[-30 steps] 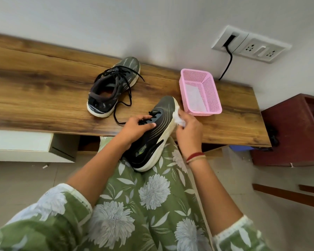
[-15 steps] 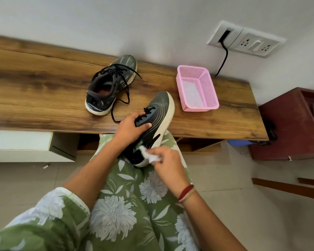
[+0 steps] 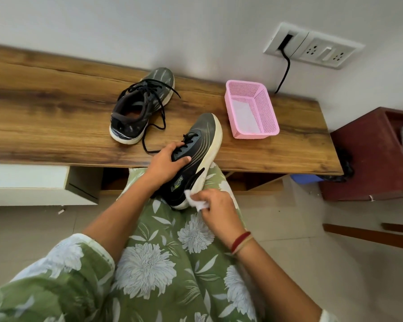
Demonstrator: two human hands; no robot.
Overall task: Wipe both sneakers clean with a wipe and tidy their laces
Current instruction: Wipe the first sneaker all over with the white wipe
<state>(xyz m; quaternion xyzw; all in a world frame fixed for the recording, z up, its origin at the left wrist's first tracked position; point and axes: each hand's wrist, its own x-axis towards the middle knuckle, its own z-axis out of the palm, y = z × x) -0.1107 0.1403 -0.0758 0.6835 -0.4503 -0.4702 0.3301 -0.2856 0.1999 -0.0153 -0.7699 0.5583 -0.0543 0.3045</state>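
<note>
The dark grey sneaker with the cream-white sole is held tilted over the lap. Its toe points to 12 o'clock above the near edge of the long wooden bench top, and its heel rests low on the green flowered cloth. The sneaker is gripped at the laces by the left hand, whose fingers are curled over the tongue with the thumb laid on the side panel. The small crumpled white wipe is pinched between the bent fingers and thumb of the right hand and is pressed on the sole rim near the heel, at 6 o'clock of the shoe.

The task is judged to be in its first part, with the sole of this shoe under wiping. Its laces look threaded, but their ends are hidden. The second dark grey sneaker stands on the bench at 10 o'clock. Its loose black laces are spread over the wood, so they remain to be tidied. Whether it was wiped cannot be told.

At 2 o'clock, near the toe but apart from it, the pink plastic mesh basket is placed, with a pale sheet lying inside. Higher on the wall a white socket plate is seen, and a black cable hangs from it. A dark red cabinet stands at 3 o'clock.

One lace end lies close to the left hand and could be caught by it.
</note>
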